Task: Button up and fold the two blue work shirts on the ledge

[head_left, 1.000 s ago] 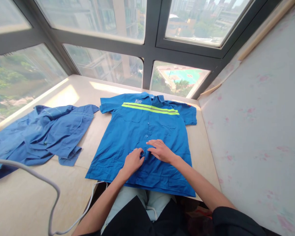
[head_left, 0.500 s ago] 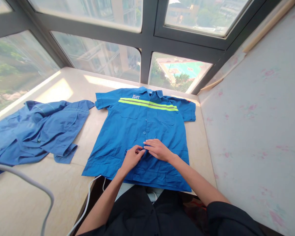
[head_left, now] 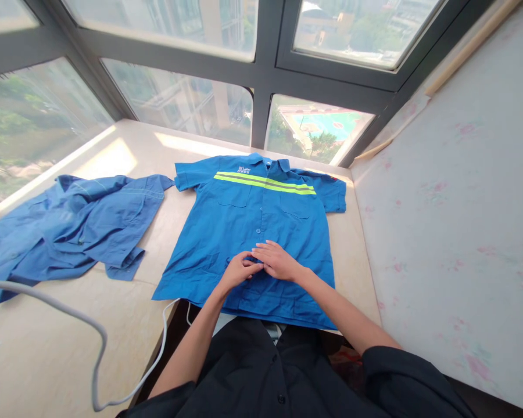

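Observation:
A blue short-sleeved work shirt (head_left: 287,232) with a yellow-green and grey reflective stripe (head_left: 265,183) lies front up, its collar towards the window. Buttons run down the middle, and one button (head_left: 258,231) shows just above my hands. My left hand (head_left: 240,270) pinches the front edge of the shirt low on the placket. Against it, my right hand (head_left: 275,260) also has its fingertips closed on the placket, thumb under the fingers. The fingers of both hands meet, and they hide the spot of cloth and any button between them.
Another blue garment (head_left: 100,223) lies crumpled on the pale wooden table (head_left: 61,342) at the left. A grey-white cable (head_left: 96,337) loops over the table's near left side. Windows (head_left: 178,104) border the far side, and a flower-patterned wall (head_left: 444,232) stands at the right.
My two hands have come together at the shirt's front opening. The button seen by my left fingers a second ago is now covered. The camera view has shifted slightly.

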Demonstrator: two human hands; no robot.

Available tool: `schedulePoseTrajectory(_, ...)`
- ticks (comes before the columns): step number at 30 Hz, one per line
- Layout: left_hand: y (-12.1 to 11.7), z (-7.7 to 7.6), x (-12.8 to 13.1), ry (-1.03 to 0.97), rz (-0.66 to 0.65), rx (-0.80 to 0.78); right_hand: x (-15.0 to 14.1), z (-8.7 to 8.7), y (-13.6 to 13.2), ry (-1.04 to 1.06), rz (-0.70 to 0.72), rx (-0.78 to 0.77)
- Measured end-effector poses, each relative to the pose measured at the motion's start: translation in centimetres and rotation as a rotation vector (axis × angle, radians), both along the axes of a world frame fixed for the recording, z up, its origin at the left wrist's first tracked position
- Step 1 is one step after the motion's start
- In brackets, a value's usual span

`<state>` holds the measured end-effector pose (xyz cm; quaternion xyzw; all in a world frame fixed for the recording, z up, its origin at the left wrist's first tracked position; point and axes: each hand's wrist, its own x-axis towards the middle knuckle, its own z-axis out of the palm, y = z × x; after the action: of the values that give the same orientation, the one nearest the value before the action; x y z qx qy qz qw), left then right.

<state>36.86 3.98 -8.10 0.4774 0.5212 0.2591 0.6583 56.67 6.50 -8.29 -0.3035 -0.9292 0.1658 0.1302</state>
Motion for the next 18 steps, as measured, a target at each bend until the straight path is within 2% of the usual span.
schedulePoseTrajectory(7,-0.2,-0.8,-0.1,0.069,0.051,0.028,0.4,1.2,1.7,-0.151,0.041,0.030)
schedulePoseTrajectory(13,-1.3,1.0,-0.3,0.434,0.067,0.257,-0.2,1.9,3.2,-0.239,0.026,0.136)
schedulePoseTrajectory(18,-1.8,1.7,-0.6,0.552,0.032,0.239,-1.0,2.2,3.8,-0.279,0.033,0.105)
